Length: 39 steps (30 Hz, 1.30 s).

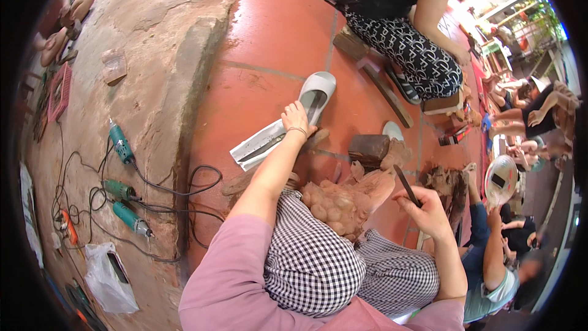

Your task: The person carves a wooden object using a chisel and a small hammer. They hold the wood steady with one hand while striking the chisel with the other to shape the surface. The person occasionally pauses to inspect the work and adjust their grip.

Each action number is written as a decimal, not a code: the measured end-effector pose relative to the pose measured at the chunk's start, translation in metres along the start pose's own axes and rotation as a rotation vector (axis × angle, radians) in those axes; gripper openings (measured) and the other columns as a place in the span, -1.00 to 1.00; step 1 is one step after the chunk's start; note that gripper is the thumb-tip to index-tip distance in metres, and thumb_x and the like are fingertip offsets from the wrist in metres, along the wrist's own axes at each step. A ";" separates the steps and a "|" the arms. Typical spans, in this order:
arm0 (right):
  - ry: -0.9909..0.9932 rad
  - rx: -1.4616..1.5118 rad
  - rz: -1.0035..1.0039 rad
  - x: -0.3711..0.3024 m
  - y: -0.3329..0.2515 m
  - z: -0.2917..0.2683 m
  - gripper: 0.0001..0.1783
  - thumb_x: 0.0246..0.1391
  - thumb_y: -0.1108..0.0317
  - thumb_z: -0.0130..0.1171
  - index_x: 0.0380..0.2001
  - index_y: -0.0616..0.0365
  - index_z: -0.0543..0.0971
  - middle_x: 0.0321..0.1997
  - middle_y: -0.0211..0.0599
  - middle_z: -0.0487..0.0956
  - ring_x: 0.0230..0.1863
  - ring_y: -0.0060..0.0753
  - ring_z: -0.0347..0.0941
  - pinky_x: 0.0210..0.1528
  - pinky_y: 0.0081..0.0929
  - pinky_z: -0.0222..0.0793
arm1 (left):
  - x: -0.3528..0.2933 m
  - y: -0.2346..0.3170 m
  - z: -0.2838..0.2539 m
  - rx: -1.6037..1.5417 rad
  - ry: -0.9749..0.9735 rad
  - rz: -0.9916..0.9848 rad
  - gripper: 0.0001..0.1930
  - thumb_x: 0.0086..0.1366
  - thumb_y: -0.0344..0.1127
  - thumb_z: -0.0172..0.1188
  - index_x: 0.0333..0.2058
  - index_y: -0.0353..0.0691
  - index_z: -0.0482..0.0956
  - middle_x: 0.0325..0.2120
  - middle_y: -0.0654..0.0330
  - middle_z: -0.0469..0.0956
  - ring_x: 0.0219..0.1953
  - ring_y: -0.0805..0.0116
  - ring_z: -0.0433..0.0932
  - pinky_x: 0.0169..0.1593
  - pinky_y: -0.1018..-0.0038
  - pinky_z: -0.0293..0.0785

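Note:
My left hand (296, 117) reaches forward to the upper end of a long white tray (264, 141), its fingers bent over that end. Dark slender pieces lie in the tray. Just beyond my fingers a pale slipper (318, 90) rests on the floor. In my right hand (429, 209) is a dark, flat, narrow bar-like tool (406, 184), pinched between thumb and fingers and pointing up and away; its working end is not clear. Between my knees sits a carved brown wood piece (340, 204) with rounded lumps. The right hand is apart from it.
A dark wood block (369, 148) stands past the carving. On the stone ledge (159, 37) at left lie green rotary power tools (121, 144), tangled cords and a plastic bag (109, 279). Ahead, another person (404, 43) sits beside a wooden bar (389, 95). More people sit at right.

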State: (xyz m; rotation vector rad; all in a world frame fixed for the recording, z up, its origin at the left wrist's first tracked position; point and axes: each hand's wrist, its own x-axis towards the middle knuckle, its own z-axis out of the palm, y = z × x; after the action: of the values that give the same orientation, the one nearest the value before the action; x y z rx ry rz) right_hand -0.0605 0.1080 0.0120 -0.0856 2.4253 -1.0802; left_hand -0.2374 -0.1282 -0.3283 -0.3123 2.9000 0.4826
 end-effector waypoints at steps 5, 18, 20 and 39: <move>-0.002 0.053 0.003 -0.009 0.004 -0.001 -0.85 0.18 0.52 0.24 -0.20 0.33 0.68 -0.41 -0.32 0.63 -0.37 -0.59 0.53 -0.32 -0.54 0.43 | 0.017 0.001 -0.003 -0.112 0.067 0.019 -0.03 -0.15 0.03 0.57 0.11 -0.40 0.26 0.01 -0.04 0.38 0.13 0.02 0.43 0.17 0.16 0.41; 0.082 0.006 0.057 -0.017 0.020 -0.003 -0.90 0.22 0.51 0.21 -0.27 0.34 0.66 -0.46 -0.45 0.56 -0.40 -0.65 0.45 -0.33 -0.61 0.33 | 0.034 -0.198 -0.125 -0.483 0.797 -0.061 0.00 -0.13 -0.17 0.48 0.22 -0.52 0.13 0.03 -0.20 0.24 0.09 -0.18 0.37 0.18 0.08 0.43; 0.121 0.031 0.117 -0.016 0.028 -0.004 -0.91 0.22 0.52 0.21 -0.29 0.34 0.65 -0.45 -0.45 0.56 -0.39 -0.65 0.43 -0.33 -0.61 0.31 | 0.021 -0.262 -0.154 -0.528 0.884 -0.147 0.01 -0.12 -0.13 0.48 0.23 -0.53 0.15 0.05 -0.22 0.24 0.10 -0.19 0.35 0.22 0.10 0.37; 0.202 -0.147 0.258 -0.029 0.147 -0.053 -0.84 0.30 0.33 0.21 -0.23 0.21 0.63 -0.53 -0.45 0.51 -0.55 -0.63 0.29 -0.53 -0.59 0.18 | -0.112 -0.647 -0.194 -0.219 0.785 -1.164 -0.03 -0.17 0.16 0.52 0.07 -0.50 0.39 0.04 -0.22 0.43 0.13 -0.17 0.46 0.21 0.17 0.47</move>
State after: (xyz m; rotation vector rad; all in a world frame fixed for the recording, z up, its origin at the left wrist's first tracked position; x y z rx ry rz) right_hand -0.0391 0.2527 -0.0508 0.2940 2.6026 -0.8291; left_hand -0.0062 -0.7725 -0.3167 -2.4322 2.5470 0.4871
